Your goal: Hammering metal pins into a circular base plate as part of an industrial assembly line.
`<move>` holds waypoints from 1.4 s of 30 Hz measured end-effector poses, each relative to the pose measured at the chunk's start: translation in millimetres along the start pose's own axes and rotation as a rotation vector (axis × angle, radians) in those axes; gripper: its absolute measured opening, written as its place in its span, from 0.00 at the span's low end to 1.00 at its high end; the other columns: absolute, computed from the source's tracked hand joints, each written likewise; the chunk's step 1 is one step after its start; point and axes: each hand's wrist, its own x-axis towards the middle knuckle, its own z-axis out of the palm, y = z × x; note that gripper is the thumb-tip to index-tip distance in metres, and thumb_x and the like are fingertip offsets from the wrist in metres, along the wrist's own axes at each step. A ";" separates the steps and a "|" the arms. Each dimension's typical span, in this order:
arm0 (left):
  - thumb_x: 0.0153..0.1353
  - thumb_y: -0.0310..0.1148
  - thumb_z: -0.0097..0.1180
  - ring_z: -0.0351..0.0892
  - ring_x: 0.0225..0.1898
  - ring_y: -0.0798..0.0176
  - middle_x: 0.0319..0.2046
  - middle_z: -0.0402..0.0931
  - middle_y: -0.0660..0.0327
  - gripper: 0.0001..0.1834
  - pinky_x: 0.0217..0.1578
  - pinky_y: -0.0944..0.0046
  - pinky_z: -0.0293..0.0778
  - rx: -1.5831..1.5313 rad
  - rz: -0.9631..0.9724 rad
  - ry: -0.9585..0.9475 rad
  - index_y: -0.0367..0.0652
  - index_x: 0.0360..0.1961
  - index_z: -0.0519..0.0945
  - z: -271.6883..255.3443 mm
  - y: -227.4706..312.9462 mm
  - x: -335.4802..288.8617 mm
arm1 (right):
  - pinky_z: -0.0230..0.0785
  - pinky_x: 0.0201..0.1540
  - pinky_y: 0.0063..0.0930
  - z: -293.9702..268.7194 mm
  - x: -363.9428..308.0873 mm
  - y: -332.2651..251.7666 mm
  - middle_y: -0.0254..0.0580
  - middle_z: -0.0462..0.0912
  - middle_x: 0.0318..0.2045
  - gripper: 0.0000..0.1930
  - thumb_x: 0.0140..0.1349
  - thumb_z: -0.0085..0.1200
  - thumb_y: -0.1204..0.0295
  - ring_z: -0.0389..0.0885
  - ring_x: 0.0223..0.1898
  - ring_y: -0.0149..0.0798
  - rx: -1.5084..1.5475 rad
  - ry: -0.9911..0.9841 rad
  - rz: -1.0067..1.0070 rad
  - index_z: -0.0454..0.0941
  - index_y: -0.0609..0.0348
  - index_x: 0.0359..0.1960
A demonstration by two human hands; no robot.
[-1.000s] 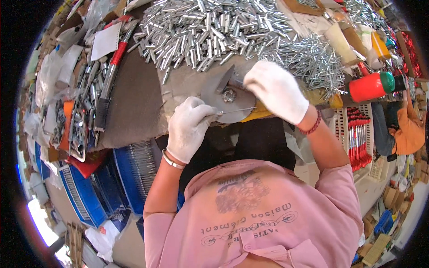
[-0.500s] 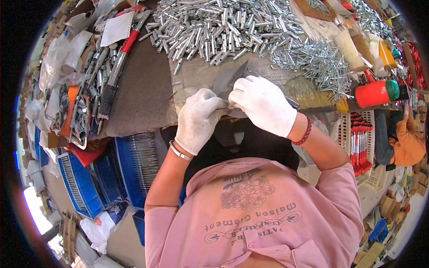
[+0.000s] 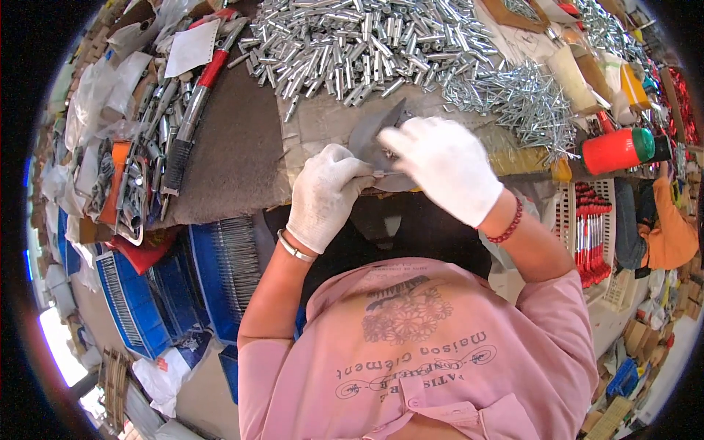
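Note:
My left hand, in a white knit glove, is closed in a pinch at the table's front edge. A small thin bit of metal seems to show at its fingertips, too small to name. My right hand, gloved the same way, is smeared by motion just right of it, its fingers over a grey curved metal piece on the table. Whether the right fingers hold anything cannot be made out. Beyond both hands lies a big heap of short silver metal tubes, with a pile of thin metal pins to its right.
Long-handled tools and plastic bags lie along the left. A red and green cylinder sits at the table's right edge. Blue bins of metal rods stand below left, a crate of red-handled tools below right. Another person is at far right.
My right hand has drawn away from the left fingertips, a little to the right and up. The left hand keeps its pinch in nearly the same place.

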 end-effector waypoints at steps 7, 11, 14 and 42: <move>0.54 0.26 0.74 0.83 0.38 0.47 0.32 0.80 0.56 0.07 0.39 0.51 0.78 -0.095 -0.064 -0.031 0.44 0.33 0.88 -1.1 -2.6 -0.5 | 0.81 0.46 0.43 -0.3 -34.5 19.3 0.46 0.84 0.41 0.22 0.63 0.66 0.73 0.87 0.43 0.53 0.165 0.072 0.356 0.83 0.49 0.59; 0.54 0.25 0.75 0.84 0.38 0.47 0.32 0.80 0.56 0.08 0.39 0.52 0.79 -0.071 -0.042 -0.039 0.43 0.35 0.88 -1.1 -3.4 -0.3 | 0.82 0.37 0.41 -14.0 -52.7 -2.2 0.43 0.83 0.40 0.24 0.65 0.64 0.74 0.88 0.35 0.50 0.327 0.215 0.290 0.83 0.41 0.63; 0.54 0.25 0.75 0.83 0.38 0.47 0.32 0.80 0.56 0.08 0.39 0.52 0.79 -0.083 -0.025 -0.039 0.43 0.35 0.88 -2.4 -3.6 0.4 | 0.80 0.33 0.38 -17.8 -63.4 -16.0 0.41 0.82 0.38 0.26 0.65 0.61 0.76 0.87 0.32 0.47 0.286 0.274 0.203 0.83 0.38 0.64; 0.52 0.24 0.75 0.83 0.40 0.49 0.33 0.81 0.56 0.08 0.43 0.54 0.78 -0.094 -0.085 -0.101 0.42 0.34 0.88 -11.1 -0.1 4.4 | 0.80 0.47 0.37 -10.2 -41.1 11.7 0.50 0.85 0.43 0.26 0.65 0.63 0.81 0.86 0.41 0.54 0.582 0.124 0.316 0.82 0.54 0.66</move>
